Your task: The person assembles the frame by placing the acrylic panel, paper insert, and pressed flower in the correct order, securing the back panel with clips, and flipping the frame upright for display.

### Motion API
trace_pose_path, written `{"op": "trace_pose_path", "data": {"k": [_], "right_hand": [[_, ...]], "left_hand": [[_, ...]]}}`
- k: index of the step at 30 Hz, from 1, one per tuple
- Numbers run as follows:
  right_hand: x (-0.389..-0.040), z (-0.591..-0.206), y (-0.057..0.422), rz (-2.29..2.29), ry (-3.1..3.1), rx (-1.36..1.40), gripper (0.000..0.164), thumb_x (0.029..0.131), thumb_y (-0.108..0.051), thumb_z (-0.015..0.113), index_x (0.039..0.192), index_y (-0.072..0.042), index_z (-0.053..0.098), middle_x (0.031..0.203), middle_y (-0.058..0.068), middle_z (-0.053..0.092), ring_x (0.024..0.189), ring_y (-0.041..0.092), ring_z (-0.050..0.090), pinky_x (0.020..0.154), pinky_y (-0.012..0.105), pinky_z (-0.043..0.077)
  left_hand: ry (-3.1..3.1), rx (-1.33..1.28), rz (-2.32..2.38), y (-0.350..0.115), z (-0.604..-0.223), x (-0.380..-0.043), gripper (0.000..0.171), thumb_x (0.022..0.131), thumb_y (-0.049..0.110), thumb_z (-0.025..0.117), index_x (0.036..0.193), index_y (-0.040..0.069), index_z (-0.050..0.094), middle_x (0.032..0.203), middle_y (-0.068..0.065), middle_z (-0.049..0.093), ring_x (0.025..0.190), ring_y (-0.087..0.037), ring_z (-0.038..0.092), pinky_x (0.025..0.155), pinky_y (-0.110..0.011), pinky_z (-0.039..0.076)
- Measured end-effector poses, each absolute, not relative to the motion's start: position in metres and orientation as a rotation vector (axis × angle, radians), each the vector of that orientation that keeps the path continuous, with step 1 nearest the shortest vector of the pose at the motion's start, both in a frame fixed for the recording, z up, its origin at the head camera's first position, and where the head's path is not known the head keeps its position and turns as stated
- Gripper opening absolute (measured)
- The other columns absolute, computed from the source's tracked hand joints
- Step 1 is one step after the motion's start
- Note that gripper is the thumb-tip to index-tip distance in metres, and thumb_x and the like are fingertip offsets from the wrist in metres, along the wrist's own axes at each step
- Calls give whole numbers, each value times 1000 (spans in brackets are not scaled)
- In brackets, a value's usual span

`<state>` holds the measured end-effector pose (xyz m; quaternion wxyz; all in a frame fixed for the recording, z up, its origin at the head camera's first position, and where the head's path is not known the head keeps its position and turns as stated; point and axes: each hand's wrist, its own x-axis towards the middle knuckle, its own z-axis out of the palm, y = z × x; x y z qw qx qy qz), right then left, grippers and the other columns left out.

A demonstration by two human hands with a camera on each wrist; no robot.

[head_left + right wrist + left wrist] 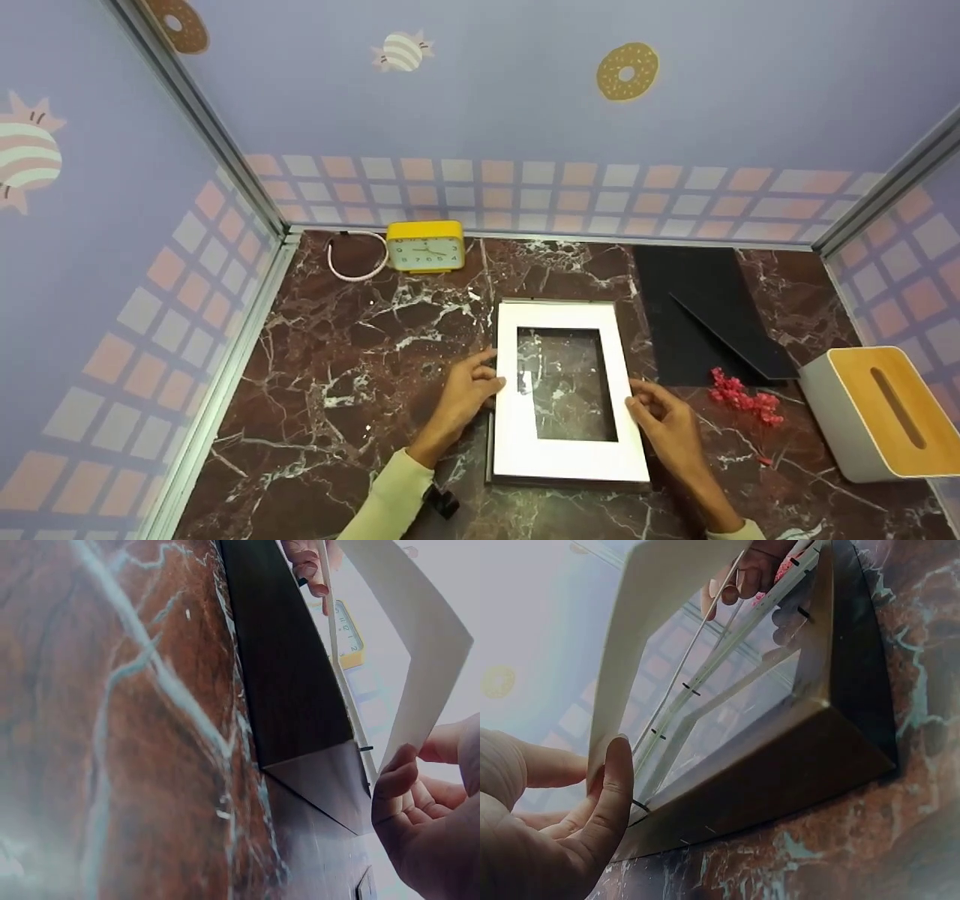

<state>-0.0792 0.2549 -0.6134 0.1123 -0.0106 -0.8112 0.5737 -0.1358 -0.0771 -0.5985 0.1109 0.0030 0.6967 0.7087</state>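
A white mat board (570,461) with a rectangular window lies level over a picture frame (742,780) in the middle of the table. My left hand (466,390) pinches the mat's left edge, thumb on top. On the opposite side my right hand (670,427) pinches the right edge. Both wrist views show the mat tilted and raised above the frame's deep dark side (285,652). Small black tabs stick out along the frame's inner edge, and a glassy, reflecting surface lies inside it. Marbled tabletop shows through the window.
Right of the frame lies a black backing board (686,300) with a slanted flap. Pink flowers (742,397) lie in front of it, beside a tissue box (847,420) with a wooden lid. A yellow clock (426,253) and a pale headband (360,280) are at the back left.
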Motion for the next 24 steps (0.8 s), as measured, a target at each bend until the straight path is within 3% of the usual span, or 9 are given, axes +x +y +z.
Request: {"op": "trace_pose_path", "data": {"k": [4,11,24], "right_hand": [[-80,-612,255,1672,-2414,-78,25,98,7,77,124,7,78,90,13,73,72,5,68,61,15,52],[-84,-613,255,1658,-2424,-92,27,98,5,78,125,7,78,91,12,74,71,4,66,61,14,50],[-88,-615,258,1554,-2527,-128,28,99,1,77,127,4,79,91,8,73,74,4,67,62,16,50]], "left_hand": [[2032,33,2071,-78,-599,-138,62,96,-8,70,153,-19,49,88,-9,73,63,-10,64,55,-25,58],[2113,98,1999,-77,-598,-146,60,95,-9,69,152,-20,51,79,-6,70,52,-9,55,44,-20,48],[2328,190,1782,-75,-593,-155,55,97,-7,71,149,-18,56,73,1,67,49,-9,51,43,-16,40]]}}
